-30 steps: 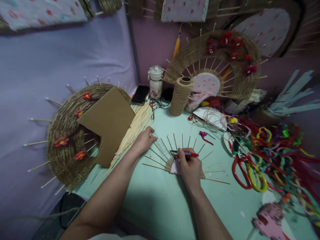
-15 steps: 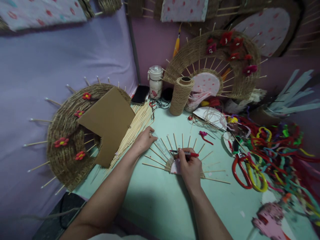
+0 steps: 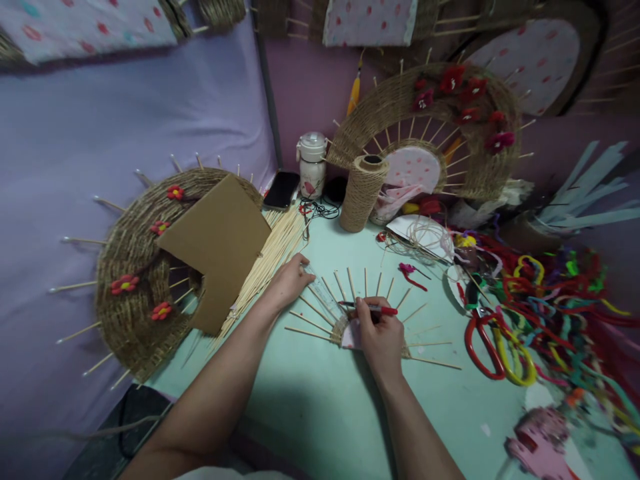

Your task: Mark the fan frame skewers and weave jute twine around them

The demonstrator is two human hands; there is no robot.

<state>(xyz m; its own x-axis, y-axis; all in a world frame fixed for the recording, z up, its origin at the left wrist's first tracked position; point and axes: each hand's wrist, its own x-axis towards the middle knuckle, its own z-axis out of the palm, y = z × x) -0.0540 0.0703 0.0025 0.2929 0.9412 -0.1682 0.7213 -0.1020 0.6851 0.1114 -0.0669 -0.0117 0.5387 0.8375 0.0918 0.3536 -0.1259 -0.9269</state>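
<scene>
Stick fan (image 3: pixel 351 333) partly under right hand (image 3: pixel 381 337), just beside left hand (image 3: pixel 290 280).

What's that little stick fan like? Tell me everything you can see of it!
The little stick fan lies on the pale green table. Its thin, pale sticks, wooden-looking, spread out like sun rays. Its half-round middle looks white with some pink, edged by a brown band like woven twine. The right hand, holding a red pen, hides much of that middle. A clear ruler, held by the left hand, lies among the sticks on one side.
</scene>
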